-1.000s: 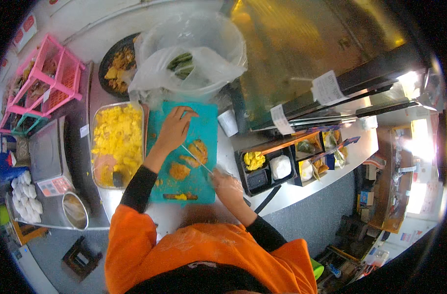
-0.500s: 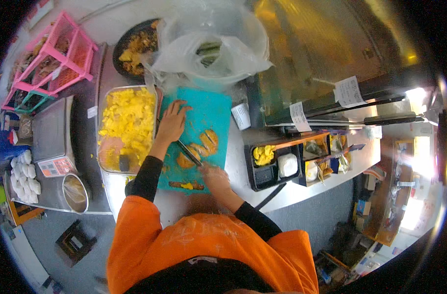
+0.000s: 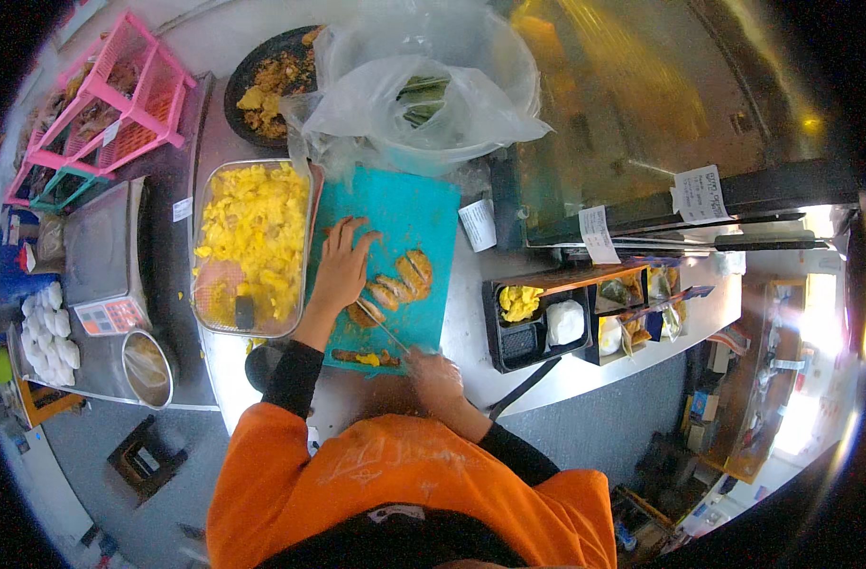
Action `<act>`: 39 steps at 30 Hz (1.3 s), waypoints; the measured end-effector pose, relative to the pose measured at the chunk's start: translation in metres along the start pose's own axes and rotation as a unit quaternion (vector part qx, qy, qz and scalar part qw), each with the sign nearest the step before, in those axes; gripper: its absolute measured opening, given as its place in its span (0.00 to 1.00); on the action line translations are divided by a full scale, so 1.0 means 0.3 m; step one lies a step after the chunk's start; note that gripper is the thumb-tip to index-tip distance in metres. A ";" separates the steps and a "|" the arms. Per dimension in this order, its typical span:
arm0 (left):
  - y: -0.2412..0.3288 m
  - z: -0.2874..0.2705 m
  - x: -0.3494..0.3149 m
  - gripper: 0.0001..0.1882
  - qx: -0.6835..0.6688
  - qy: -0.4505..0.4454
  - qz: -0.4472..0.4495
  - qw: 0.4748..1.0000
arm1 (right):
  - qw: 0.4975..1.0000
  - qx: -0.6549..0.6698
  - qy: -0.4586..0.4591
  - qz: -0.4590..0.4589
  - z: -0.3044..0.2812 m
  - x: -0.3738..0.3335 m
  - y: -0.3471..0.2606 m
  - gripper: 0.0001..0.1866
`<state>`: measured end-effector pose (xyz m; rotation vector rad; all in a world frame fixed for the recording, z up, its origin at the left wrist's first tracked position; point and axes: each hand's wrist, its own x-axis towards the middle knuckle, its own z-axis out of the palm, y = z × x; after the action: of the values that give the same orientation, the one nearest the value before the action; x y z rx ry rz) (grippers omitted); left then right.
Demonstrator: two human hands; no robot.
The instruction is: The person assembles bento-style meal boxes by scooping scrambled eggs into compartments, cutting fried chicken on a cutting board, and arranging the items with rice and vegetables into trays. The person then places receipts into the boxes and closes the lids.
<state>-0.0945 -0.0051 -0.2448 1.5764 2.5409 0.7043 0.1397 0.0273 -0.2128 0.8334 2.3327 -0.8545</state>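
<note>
On a turquoise cutting board (image 3: 425, 205) lie browned, sliced pieces of what looks like cooked meat (image 3: 413, 274). My right hand (image 3: 436, 379) is closed round the handle of a knife (image 3: 384, 327), whose blade slants up and left to the piece nearest me. My left hand (image 3: 339, 269) rests at the left of the board with its fingers stretched out, its thumb side close to the meat and the blade tip. A narrow brown strip with a yellow bit (image 3: 365, 359) lies along the board's near edge.
Left of the board stands a tray (image 3: 200, 308) of yellow chunks. Behind are a dark pan (image 3: 236, 121) and a large bowl lined with a clear bag (image 3: 495, 71). Black compartment meal boxes (image 3: 518, 353) stand right; a scale (image 3: 101, 242) and metal cup (image 3: 148, 370) stand far left.
My right hand has drawn the knife back toward me and slightly right, and its blade now shows thinner. My left hand has shifted a little nearer to me, still with fingers outstretched.
</note>
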 end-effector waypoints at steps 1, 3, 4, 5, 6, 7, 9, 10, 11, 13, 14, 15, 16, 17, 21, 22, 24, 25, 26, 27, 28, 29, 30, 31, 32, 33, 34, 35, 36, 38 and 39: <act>-0.011 0.008 0.007 0.19 0.021 -0.020 -0.016 0.999 | 1.000 0.000 0.004 0.015 0.013 0.021 -0.002 0.15; -0.024 0.015 0.036 0.21 0.045 -0.027 -0.016 0.998 | 0.997 0.027 0.070 -0.033 0.047 0.067 -0.033 0.16; -0.030 0.012 0.062 0.21 0.051 -0.012 -0.009 0.999 | 0.997 0.027 0.061 -0.051 0.050 0.087 -0.032 0.16; -0.037 -0.001 0.088 0.22 0.066 0.002 -0.011 0.998 | 0.985 0.045 0.116 -0.116 0.051 0.097 -0.030 0.17; -0.022 -0.006 0.121 0.20 0.108 -0.016 -0.010 0.994 | 0.973 0.063 0.135 -0.175 0.046 0.098 -0.020 0.17; -0.008 -0.020 0.133 0.19 0.071 0.045 0.027 0.996 | 0.955 0.087 0.173 -0.224 0.036 0.102 -0.006 0.17; 0.055 -0.036 0.128 0.17 -0.004 0.098 0.054 0.994 | 0.990 0.056 0.090 -0.090 0.008 0.063 0.061 0.19; 0.083 -0.052 0.099 0.17 -0.062 0.154 0.003 0.986 | 0.995 0.045 0.087 -0.034 -0.001 0.031 0.098 0.19; 0.115 -0.064 0.046 0.17 -0.121 0.197 -0.042 0.972 | 0.994 0.023 0.103 0.005 -0.006 0.011 0.129 0.19; 0.172 -0.079 -0.086 0.17 -0.163 0.214 -0.135 0.954 | 0.978 -0.029 0.202 0.044 -0.004 0.005 0.168 0.20; 0.190 -0.081 -0.159 0.18 -0.146 0.207 -0.174 0.952 | 0.974 0.016 0.198 0.107 0.001 0.012 0.175 0.20; 0.207 -0.072 -0.225 0.17 -0.110 0.179 -0.200 0.957 | 0.969 0.023 0.224 0.100 0.009 0.018 0.173 0.22; 0.217 -0.057 -0.278 0.17 -0.074 0.178 -0.211 0.958 | 0.970 0.029 0.214 0.112 0.018 0.019 0.163 0.24; 0.219 -0.042 -0.330 0.17 -0.074 0.157 -0.227 0.958 | 0.963 0.040 0.244 0.108 0.021 0.017 0.151 0.27; 0.182 0.017 -0.425 0.17 -0.192 0.070 -0.288 0.936 | 0.958 -0.001 0.273 0.090 -0.026 -0.086 0.090 0.42; 0.172 0.032 -0.425 0.17 -0.209 0.072 -0.269 0.937 | 0.954 0.043 0.294 0.025 -0.054 -0.119 0.083 0.43; 0.156 0.055 -0.410 0.17 -0.267 0.081 -0.252 0.927 | 0.923 0.125 0.348 -0.111 -0.128 -0.136 0.079 0.47; 0.149 0.063 -0.396 0.16 -0.229 0.083 -0.240 0.940 | 0.925 0.128 0.317 -0.165 -0.162 -0.108 0.069 0.48; 0.142 0.071 -0.381 0.15 -0.206 0.093 -0.222 0.949 | 0.920 0.128 0.297 -0.223 -0.196 -0.041 0.052 0.49; 0.136 0.078 -0.368 0.14 -0.183 0.104 -0.204 0.956 | 0.899 0.121 0.299 -0.296 -0.217 0.036 0.034 0.51; 0.130 0.083 -0.357 0.14 -0.188 0.102 -0.198 0.956 | 0.933 0.044 0.251 -0.254 -0.229 0.120 0.013 0.53; 0.122 0.089 -0.346 0.13 -0.194 0.099 -0.191 0.957 | 0.934 -0.023 0.254 -0.249 -0.224 0.195 -0.011 0.55; 0.113 0.094 -0.339 0.12 -0.197 0.105 -0.180 0.958 | 0.933 -0.075 0.267 -0.229 -0.210 0.247 -0.033 0.53; 0.103 0.098 -0.333 0.13 -0.189 0.101 -0.170 0.962 | 0.915 -0.112 0.310 -0.231 -0.207 0.290 -0.052 0.52; 0.093 0.100 -0.332 0.13 -0.178 0.101 -0.156 0.966 | 0.909 -0.167 0.320 -0.209 -0.201 0.319 -0.071 0.51; 0.084 0.102 -0.335 0.13 -0.168 0.099 -0.143 0.970 | 0.933 -0.130 0.285 -0.179 -0.192 0.336 -0.096 0.50; 0.077 0.100 -0.340 0.14 -0.225 0.073 -0.160 0.958 | 0.963 -0.106 0.213 -0.126 -0.178 0.334 -0.120 0.48; 0.072 0.094 -0.351 0.14 -0.281 0.045 -0.178 0.942 | 0.979 -0.060 0.170 -0.096 -0.166 0.325 -0.142 0.47; 0.072 0.085 -0.363 0.14 -0.335 0.016 -0.197 0.921 | 0.986 -0.077 0.120 -0.084 -0.154 0.313 -0.155 0.45; 0.080 0.048 -0.393 0.14 -0.271 0.034 -0.259 0.926 | 0.982 -0.080 0.135 -0.107 -0.116 0.292 -0.182 0.39; 0.092 0.028 -0.401 0.13 -0.241 0.038 -0.302 0.922 | 0.976 -0.083 0.163 -0.117 -0.088 0.283 -0.192 0.36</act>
<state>-0.0123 -0.0960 -0.2623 0.5790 2.4213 1.1763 0.0357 0.0414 -0.2271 0.6777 2.7889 -0.6389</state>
